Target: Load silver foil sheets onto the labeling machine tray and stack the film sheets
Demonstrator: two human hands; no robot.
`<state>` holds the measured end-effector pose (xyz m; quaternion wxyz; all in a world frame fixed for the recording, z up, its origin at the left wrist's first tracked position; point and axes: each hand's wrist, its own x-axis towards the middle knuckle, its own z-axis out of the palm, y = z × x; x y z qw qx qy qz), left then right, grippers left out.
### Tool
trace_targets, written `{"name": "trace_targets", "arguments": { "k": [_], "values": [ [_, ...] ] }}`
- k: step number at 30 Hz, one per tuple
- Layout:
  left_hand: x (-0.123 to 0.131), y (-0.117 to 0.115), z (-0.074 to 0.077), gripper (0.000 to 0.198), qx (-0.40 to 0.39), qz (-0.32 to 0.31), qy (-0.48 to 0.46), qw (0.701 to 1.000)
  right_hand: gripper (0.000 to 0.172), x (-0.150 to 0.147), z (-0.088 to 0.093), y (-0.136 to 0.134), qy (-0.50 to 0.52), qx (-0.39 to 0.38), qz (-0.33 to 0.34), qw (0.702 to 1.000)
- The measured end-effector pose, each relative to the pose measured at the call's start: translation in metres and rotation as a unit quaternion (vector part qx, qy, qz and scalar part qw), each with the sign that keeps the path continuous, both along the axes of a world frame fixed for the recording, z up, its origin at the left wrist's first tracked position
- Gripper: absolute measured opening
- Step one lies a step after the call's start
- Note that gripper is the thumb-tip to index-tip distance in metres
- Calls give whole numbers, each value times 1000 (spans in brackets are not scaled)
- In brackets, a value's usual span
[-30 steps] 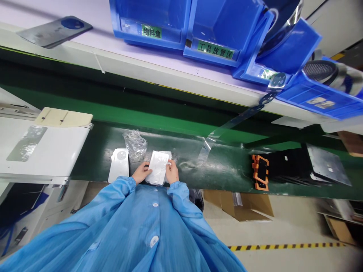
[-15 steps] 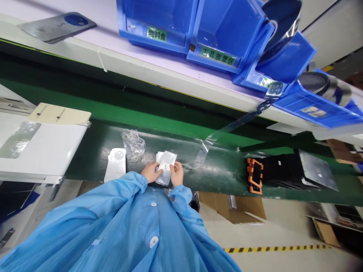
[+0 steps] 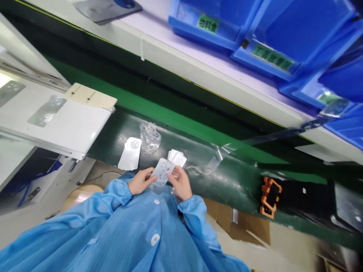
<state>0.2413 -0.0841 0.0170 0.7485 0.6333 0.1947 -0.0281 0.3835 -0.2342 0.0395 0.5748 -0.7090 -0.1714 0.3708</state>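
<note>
Between my two hands is a thin, translucent phone-shaped film sheet (image 3: 162,168) with small holes or dots near its upper part. My left hand (image 3: 141,180) pinches its left edge, thumb on top. On the other side, my right hand (image 3: 180,182) grips the right edge between thumb and fingers. Just beyond the right hand lies a fanned stack of similar white sheets (image 3: 177,157) on the green bench. Left of my hands rests a pile of white phone-shaped sheets (image 3: 130,154) with a round camera mark. Crumpled clear plastic (image 3: 150,137) sits beside that pile.
A white machine surface (image 3: 70,126) borders the bench on the left. Blue bins (image 3: 210,37) stand on the shelf above. A clear strip (image 3: 241,145) hangs from the shelf onto the bench. Orange frames (image 3: 270,196) and black sheets (image 3: 306,202) lie at right; a cardboard box (image 3: 249,226) is below.
My hands have lifted one sheet off the stack and drawn it toward my body; the stack now lies on the bench. My view has turned and shifted left.
</note>
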Motion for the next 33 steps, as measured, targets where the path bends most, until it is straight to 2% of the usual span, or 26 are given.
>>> {"name": "trace_targets", "arguments": {
  "k": [2, 3, 6, 8, 10, 12, 14, 16, 18, 20, 23, 25, 29, 31, 33],
  "values": [
    [-8, 5, 5, 27, 30, 21, -10, 999, 23, 22, 16, 22, -74, -16, 36, 996],
    [-13, 8, 8, 25, 51, 34, -10, 998, 20, 32, 24, 35, -108, -29, 79, 991],
    [-32, 18, 15, 24, 95, 86, -13, 992, 20, 47, 47, 81, -180, -64, 259, 947],
    [-49, 25, 17, 27, 70, 122, -28, 990, 21, 47, 57, 115, -214, -57, 320, 921],
    [-69, 31, 13, 33, 20, 171, -49, 984, 22, 41, 58, 157, -239, -20, 316, 918],
    [-93, 38, 5, 38, -24, 244, -57, 968, 23, 30, 52, 210, -235, 31, 268, 934],
    [-123, 45, -6, 43, -55, 338, -45, 939, 23, 12, 40, 272, -205, 59, 215, 953],
    [-154, 49, -18, 49, -79, 435, -22, 897, 20, -11, 26, 334, -202, 41, 189, 960],
    [-183, 51, -29, 54, -93, 514, -3, 853, 16, -35, 14, 386, -257, -11, 193, 947],
    [-206, 50, -36, 58, -99, 561, 6, 822, 13, -54, 8, 419, -353, -67, 212, 909],
    [-222, 52, -42, 61, -115, 593, 4, 797, 15, -72, 6, 436, -503, -122, 224, 826],
    [-225, 55, -42, 62, -124, 603, -1, 788, 23, -82, 6, 433, -574, -105, 245, 775],
    [-225, 65, -41, 62, -127, 593, -6, 795, 29, -108, -5, 421, -623, 4, 413, 664],
    [-226, 70, -40, 60, -122, 583, -7, 803, 28, -119, -14, 419, -616, -4, 454, 644],
    [-227, 74, -39, 58, -117, 574, -5, 810, 29, -125, -20, 421, -604, -31, 449, 658]
  ]
}}
